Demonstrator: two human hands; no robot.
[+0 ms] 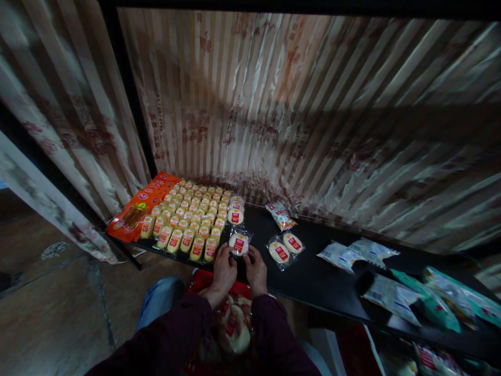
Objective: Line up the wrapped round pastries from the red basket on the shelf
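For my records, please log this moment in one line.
left hand: touching round white clear-plastic packet | right hand: touching same packet | surface: black shelf | leftward: yellow oblong packets

Wrapper of round cake: clear plastic, glossy, crinkled at edges. Yellow cakes: clear shiny film. Orange packets: printed plastic, smooth. Shelf: black, smooth, faint sheen. Post: black, metal-looking. Backdrop sheet: pleated, wrinkled, satiny; cloth or film unclear. Sleeves: dark matt cloth. Trousers: denim. Floor: concrete-like, dull.
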